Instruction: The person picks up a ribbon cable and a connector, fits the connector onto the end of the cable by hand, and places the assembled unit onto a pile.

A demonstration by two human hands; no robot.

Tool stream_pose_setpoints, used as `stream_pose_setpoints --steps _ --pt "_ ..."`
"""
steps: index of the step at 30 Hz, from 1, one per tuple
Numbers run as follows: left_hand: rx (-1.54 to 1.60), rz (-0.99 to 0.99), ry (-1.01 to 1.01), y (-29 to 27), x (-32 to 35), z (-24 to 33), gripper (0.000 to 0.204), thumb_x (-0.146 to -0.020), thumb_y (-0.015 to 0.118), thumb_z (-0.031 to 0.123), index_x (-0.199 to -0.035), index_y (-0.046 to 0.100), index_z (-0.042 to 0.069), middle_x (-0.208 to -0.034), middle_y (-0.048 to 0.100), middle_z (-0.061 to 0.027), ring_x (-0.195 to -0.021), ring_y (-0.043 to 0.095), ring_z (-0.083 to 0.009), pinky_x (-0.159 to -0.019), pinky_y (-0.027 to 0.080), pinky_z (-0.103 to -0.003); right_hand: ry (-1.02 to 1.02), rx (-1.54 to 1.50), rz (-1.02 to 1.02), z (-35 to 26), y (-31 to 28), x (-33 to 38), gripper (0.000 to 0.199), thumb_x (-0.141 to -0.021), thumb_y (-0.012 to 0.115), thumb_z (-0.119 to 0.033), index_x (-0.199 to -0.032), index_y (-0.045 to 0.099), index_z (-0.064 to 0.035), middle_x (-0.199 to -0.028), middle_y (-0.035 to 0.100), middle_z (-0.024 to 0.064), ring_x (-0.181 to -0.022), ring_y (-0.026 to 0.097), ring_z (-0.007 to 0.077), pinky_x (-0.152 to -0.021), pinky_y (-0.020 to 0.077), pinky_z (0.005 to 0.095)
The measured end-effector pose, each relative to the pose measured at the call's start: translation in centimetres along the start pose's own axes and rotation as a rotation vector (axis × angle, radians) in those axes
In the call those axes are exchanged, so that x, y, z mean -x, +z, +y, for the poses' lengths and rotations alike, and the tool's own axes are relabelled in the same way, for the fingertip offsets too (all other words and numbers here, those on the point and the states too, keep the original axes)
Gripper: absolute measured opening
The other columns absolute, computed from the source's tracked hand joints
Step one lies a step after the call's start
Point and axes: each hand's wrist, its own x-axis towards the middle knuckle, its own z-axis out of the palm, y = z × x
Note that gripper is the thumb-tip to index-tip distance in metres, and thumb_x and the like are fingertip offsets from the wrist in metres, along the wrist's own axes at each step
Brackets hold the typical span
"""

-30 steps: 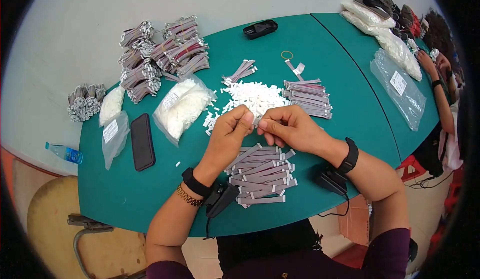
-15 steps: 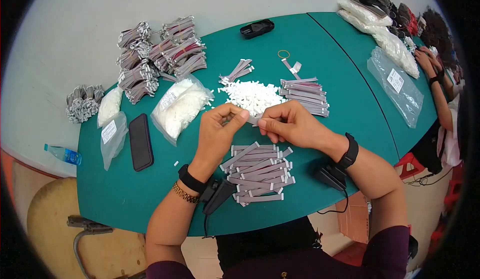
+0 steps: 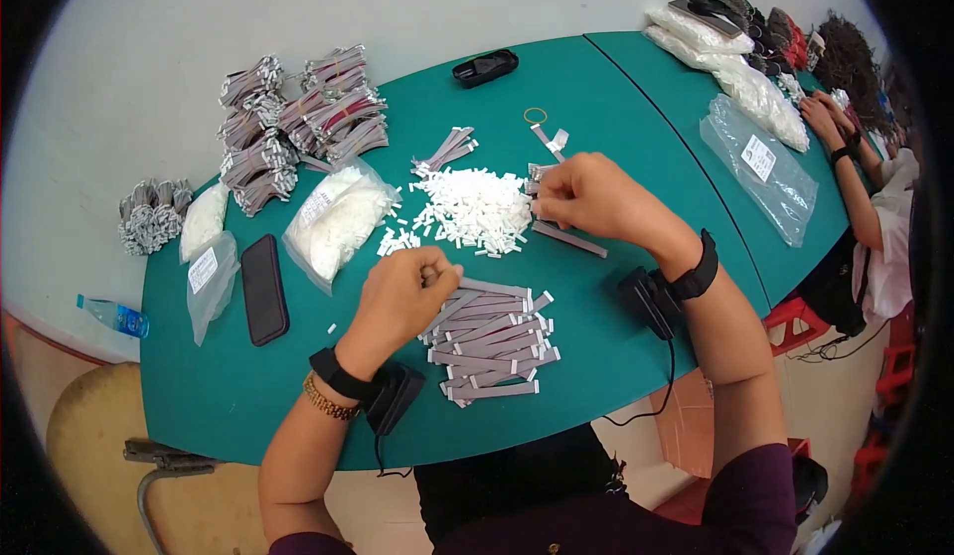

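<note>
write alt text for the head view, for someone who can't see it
A person's left hand is curled by a pile of grey strips on a green table, while the right hand partly hides more strips. A heap of small white pieces lies beyond the pile; at left are bundles, bags and a phone, at far right another person's hands.

Left hand (image 3: 397, 297), fingers curled, at edge of near heap of grey flat cables (image 3: 492, 341); right hand (image 3: 601, 197), fingers bent, hides part of second cable stack (image 3: 571, 240). White pieces (image 3: 472, 207) piled farther back on green counter (image 3: 229, 396). Dark phone (image 3: 264, 292) lies left.
</note>
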Motion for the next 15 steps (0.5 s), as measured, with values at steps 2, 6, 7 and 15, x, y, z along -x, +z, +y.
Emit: stream_pose_setpoints --steps 2,6,7,15 --pt "-0.119 -0.043 -0.034 -0.6 0.7 0.4 0.017 -0.081 0.063 0.016 -0.075 0.058 0.001 -0.057 0.047 0.0001 -0.055 0.045 -0.0095 -0.048 0.033 -0.026 -0.027 0.205 -0.025 0.1 0.0 0.2 0.015 -0.076 0.064 -0.015 -0.071 0.062 -0.0007 -0.058 0.058 0.0088 -0.056 0.057 0.0194 -0.052 0.0446 0.0312" --pt "-0.416 0.086 0.172 -0.8 1.2 0.9 0.012 -0.078 0.066 0.013 -0.08 0.06 0.003 -0.064 0.052 -0.005 -0.06 0.05 -0.0179 -0.053 0.039 -0.03 -0.021 0.456 -0.057 0.3 0.1 0.5 0.011 -0.067 0.064 -0.013 -0.067 0.061 -0.0025 -0.061 0.058 0.0146 -0.061 0.058 0.0294 -0.054 0.0454 0.0371" --pt "-0.322 0.139 0.266 -0.4 0.9 1.0 0.012 -0.077 0.066 0.013 -0.081 0.06 0.003 -0.067 0.053 -0.0055 -0.063 0.051 -0.0193 -0.055 0.041 -0.03 -0.017 0.491 -0.058 0.5 0.2 0.6 0.011 -0.066 0.063 -0.013 -0.066 0.061 -0.0029 -0.062 0.058 0.0145 -0.061 0.058 0.0309 -0.055 0.0454 0.0379" --pt "-0.118 0.064 0.461 2.2 0.2 0.4 0.012 -0.077 0.066 0.009 -0.085 0.059 0.003 -0.079 0.056 -0.0084 -0.072 0.053 -0.0236 -0.064 0.044 -0.033 -0.029 0.622 -0.035 0.9 1.3 0.7 0.008 -0.065 0.061 -0.012 -0.064 0.058 -0.0048 -0.063 0.058 0.0129 -0.064 0.058 0.0329 -0.056 0.0449 0.0397"
